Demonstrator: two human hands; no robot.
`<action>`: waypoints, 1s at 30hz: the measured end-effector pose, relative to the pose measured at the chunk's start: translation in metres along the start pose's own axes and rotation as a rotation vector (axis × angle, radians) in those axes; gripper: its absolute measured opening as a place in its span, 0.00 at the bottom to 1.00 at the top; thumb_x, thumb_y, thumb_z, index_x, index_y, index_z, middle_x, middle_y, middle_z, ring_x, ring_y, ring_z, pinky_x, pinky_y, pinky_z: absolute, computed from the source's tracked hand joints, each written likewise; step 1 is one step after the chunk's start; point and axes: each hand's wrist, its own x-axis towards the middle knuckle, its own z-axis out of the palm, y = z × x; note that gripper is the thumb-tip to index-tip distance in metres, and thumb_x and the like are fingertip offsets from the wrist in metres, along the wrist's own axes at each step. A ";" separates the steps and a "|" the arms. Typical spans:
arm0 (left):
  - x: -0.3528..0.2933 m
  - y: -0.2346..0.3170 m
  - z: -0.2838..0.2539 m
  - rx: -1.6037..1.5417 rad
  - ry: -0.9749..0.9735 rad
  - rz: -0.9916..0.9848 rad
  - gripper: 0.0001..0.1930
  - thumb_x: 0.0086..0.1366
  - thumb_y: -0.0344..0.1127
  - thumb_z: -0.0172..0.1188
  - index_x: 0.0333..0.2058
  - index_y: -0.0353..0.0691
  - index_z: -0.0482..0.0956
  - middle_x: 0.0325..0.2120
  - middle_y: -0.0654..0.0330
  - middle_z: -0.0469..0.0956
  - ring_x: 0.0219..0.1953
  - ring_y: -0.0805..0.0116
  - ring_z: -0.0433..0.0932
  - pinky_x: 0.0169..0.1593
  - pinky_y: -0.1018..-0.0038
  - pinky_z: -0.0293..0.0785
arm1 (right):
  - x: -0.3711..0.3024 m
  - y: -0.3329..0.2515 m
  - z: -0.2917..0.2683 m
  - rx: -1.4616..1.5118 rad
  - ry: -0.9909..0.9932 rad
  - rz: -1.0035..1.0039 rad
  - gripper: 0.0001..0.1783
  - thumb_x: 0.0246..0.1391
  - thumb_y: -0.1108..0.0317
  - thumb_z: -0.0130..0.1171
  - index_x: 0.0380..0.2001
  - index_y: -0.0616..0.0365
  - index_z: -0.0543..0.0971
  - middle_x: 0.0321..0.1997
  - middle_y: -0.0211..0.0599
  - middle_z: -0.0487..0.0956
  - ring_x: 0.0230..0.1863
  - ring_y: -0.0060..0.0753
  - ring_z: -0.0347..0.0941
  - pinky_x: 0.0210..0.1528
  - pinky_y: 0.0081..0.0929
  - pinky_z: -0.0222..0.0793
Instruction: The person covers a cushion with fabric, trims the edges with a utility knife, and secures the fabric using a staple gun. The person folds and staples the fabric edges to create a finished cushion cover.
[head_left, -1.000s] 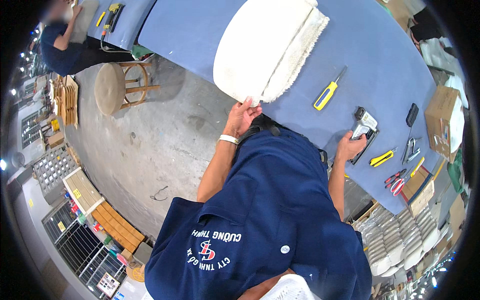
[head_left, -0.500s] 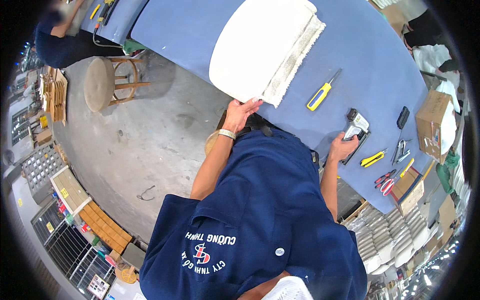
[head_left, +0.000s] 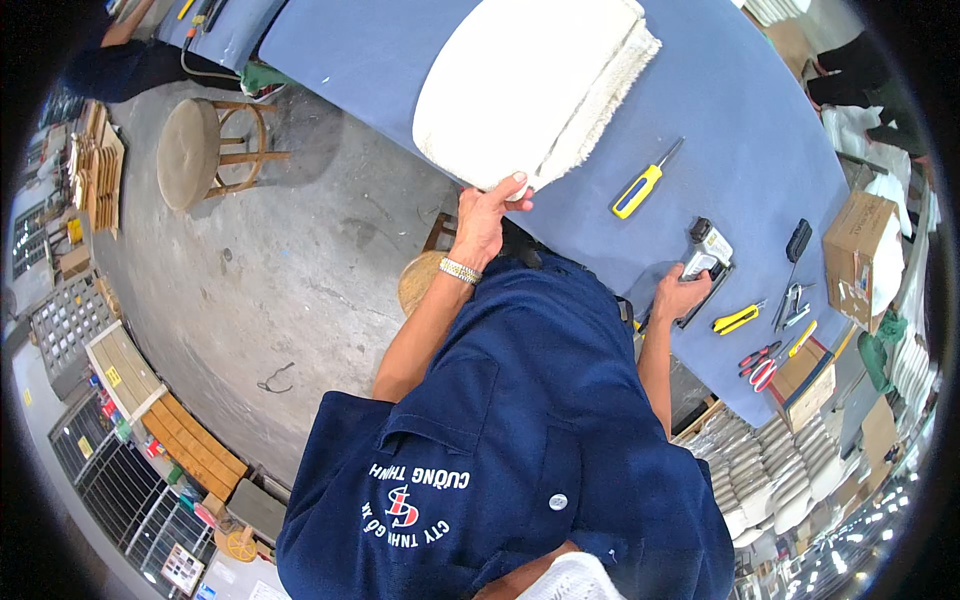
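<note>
A white padded cushion panel (head_left: 515,95) with a rounded left side lies at the front edge of the blue table. Along its right side runs a fuzzy strip of fabric (head_left: 600,110). My left hand (head_left: 488,222) pinches the panel's near corner, thumb on top and the other fingers partly hidden beneath. Farther right, my right hand (head_left: 682,296) is wrapped around a silver and black staple gun (head_left: 709,250) resting on the table. Between the panel and the staple gun lies a yellow-handled screwdriver (head_left: 638,190).
Right of the staple gun lie a yellow utility knife (head_left: 738,318), red-handled cutters (head_left: 764,372), pliers (head_left: 790,305) and a black-handled tool (head_left: 798,240). A cardboard box (head_left: 858,255) stands by the table's right edge. A round stool (head_left: 190,155) is on the floor at left, near another person.
My left thumb has come over the top of the panel's corner. The fabric strip has folded in closer to the panel. My right hand stays on the staple gun.
</note>
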 end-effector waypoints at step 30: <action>0.056 -0.011 -0.016 0.065 -0.013 -0.122 0.15 0.65 0.43 0.63 0.44 0.39 0.75 0.35 0.54 0.81 0.34 0.61 0.83 0.42 0.65 0.79 | 0.000 -0.004 -0.002 -0.029 -0.038 0.046 0.35 0.51 0.59 0.67 0.58 0.66 0.68 0.57 0.55 0.73 0.61 0.57 0.68 0.63 0.49 0.63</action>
